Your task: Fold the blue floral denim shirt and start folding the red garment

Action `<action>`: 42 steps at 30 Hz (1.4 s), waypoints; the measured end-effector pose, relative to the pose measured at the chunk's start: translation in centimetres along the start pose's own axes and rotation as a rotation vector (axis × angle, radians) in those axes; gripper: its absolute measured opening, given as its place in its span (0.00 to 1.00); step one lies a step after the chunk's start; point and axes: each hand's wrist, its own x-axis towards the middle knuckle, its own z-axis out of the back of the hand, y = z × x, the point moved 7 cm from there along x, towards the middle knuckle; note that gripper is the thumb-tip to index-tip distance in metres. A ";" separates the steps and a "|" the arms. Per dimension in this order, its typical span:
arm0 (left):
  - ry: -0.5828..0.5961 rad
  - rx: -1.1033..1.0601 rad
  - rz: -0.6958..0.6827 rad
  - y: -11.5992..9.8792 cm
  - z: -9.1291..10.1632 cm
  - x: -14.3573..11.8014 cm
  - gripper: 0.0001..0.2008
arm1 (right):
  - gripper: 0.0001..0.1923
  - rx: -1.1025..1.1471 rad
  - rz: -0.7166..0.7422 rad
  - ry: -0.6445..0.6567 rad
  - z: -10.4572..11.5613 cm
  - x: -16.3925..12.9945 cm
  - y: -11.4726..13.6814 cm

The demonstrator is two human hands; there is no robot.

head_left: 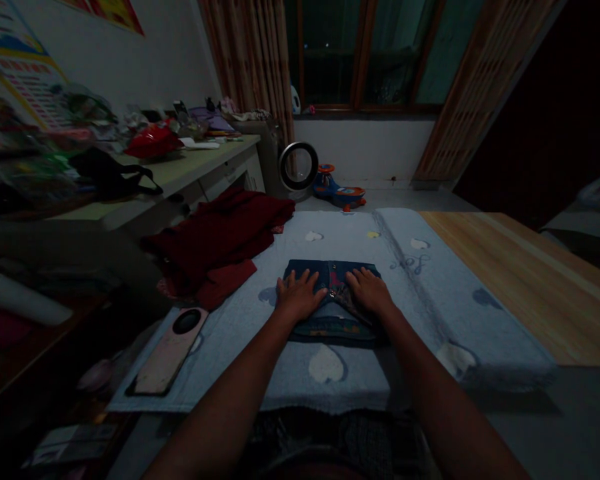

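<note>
A folded dark blue denim garment (337,328) with metal buttons and a coloured pattern lies on a light blue heart-patterned blanket (290,373). On its left half rests my left hand (300,293), palm down with the fingers spread. My right hand (370,288) lies flat on the right half, fingers stretched out. Neither hand grips the cloth; both press on its top. Part of the garment is hidden under the hands and forearms. Whether it is a jacket or another piece I cannot tell.
Dark red clothes (225,230) lie heaped to the left, with a phone (170,353) nearer me. A cluttered desk (195,160) runs along the left wall. Bare wooden board (540,280) extends on the right. Beyond the blanket stands a blue and orange ride-on toy (337,190).
</note>
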 end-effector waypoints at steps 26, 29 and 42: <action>-0.066 -0.181 -0.029 -3.4 -1.9 1.2 0.29 | 0.35 -0.013 -0.127 -0.066 -2.4 2.9 -2.5; -0.064 -0.192 -0.025 -3.2 -1.9 1.2 0.30 | 0.35 0.017 -0.165 -0.037 -2.6 3.0 -3.2; -0.063 -0.292 -0.018 -2.2 -0.6 0.8 0.30 | 0.32 0.108 -0.282 -0.180 -1.0 0.9 -8.8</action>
